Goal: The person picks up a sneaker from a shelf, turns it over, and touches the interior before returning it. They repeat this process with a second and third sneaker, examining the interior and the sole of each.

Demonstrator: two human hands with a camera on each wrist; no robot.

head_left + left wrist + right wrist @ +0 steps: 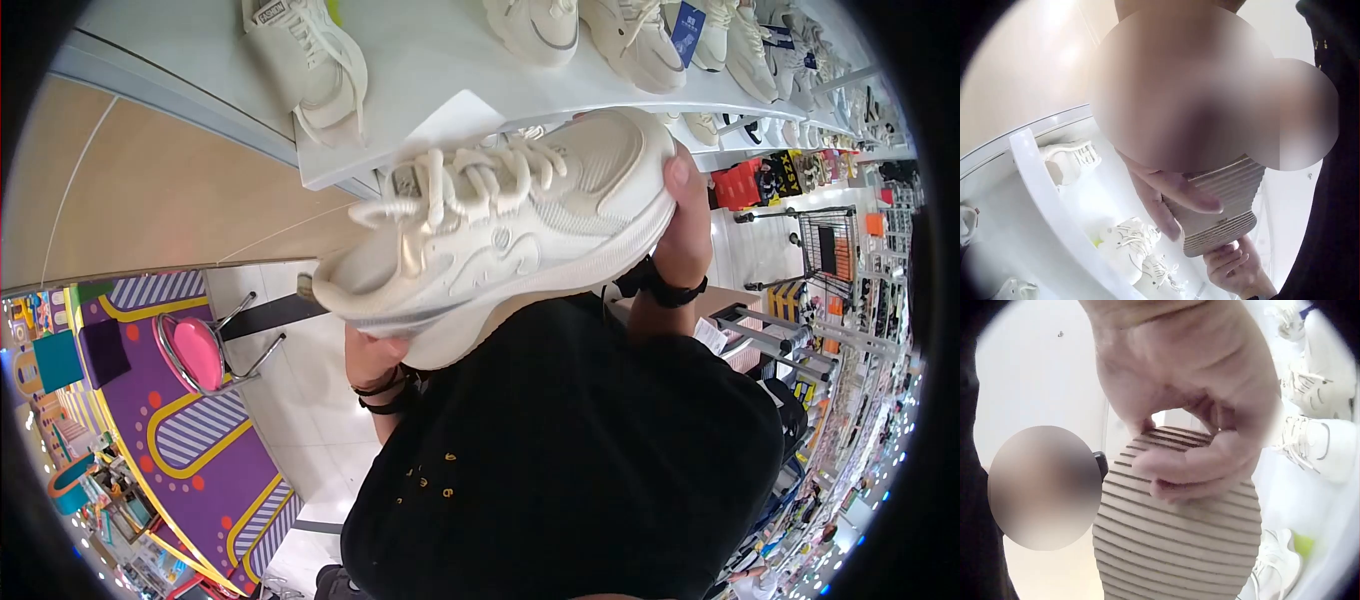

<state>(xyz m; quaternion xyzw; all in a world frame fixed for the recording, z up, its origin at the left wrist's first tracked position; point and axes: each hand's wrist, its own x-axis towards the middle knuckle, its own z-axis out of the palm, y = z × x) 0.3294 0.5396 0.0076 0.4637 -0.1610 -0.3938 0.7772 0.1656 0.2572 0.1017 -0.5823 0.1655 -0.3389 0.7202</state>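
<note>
A cream-white lace-up sneaker [590, 225] is held up in front of the black shirt, its side facing the head camera. Under the heel end is the left hand [372, 358], with its fingers [1175, 190] spread along the ridged sole [1225, 187] in the left wrist view. The right hand [688, 215] grips the toe end, thumb at the toe and fingers curled beneath. From the right wrist, those fingers [1179, 465] lie across the grooved sole [1179, 550]. Part of the left hand is hidden by the shoe and by blur.
Just beyond the sneaker stands a white shelf [420, 60] with several pale shoes, including a cream shoe [315, 70] at the left. A pink chair [200, 352] stands by a purple patterned surface [180, 400]. At the right is a shopping cart [828, 245].
</note>
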